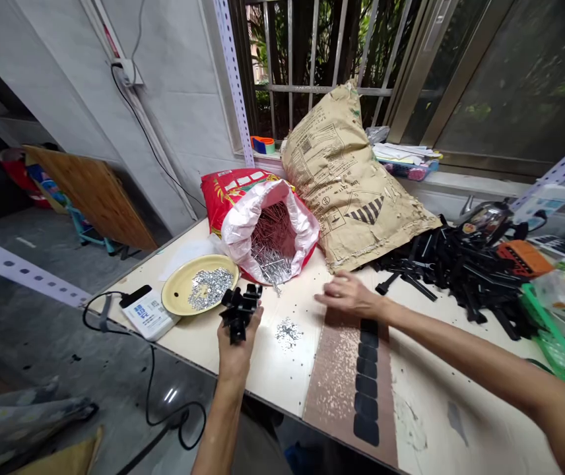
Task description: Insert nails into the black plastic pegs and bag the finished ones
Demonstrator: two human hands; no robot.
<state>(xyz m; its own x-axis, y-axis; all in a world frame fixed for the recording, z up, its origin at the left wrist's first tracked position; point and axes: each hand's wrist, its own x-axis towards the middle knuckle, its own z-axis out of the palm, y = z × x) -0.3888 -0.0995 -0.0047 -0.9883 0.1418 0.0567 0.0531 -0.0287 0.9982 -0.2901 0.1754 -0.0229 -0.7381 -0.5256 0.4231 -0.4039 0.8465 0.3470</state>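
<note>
My left hand (pixel 235 343) is closed around a bundle of black plastic parts (pixel 240 307), held just above the near edge of the table (pixel 272 369). My right hand (pixel 346 295) lies palm down on the table with the fingers together and slightly curled; I cannot make out anything under them. A small scatter of metal bits (pixel 287 332) lies between the two hands. Behind them a red and white bag (pixel 263 231) lies open toward me, full of metal pins (pixel 272 260). A yellow plate (pixel 198 285) left of my left hand holds small silver pieces.
A big brown paper sack (pixel 352 178) leans against the window sill. A heap of black plastic parts (pixel 461 270) spreads across the right side. A green basket (pixel 554 343) sits at the far right. A white charger box (pixel 146 313) with a cable lies at the left corner.
</note>
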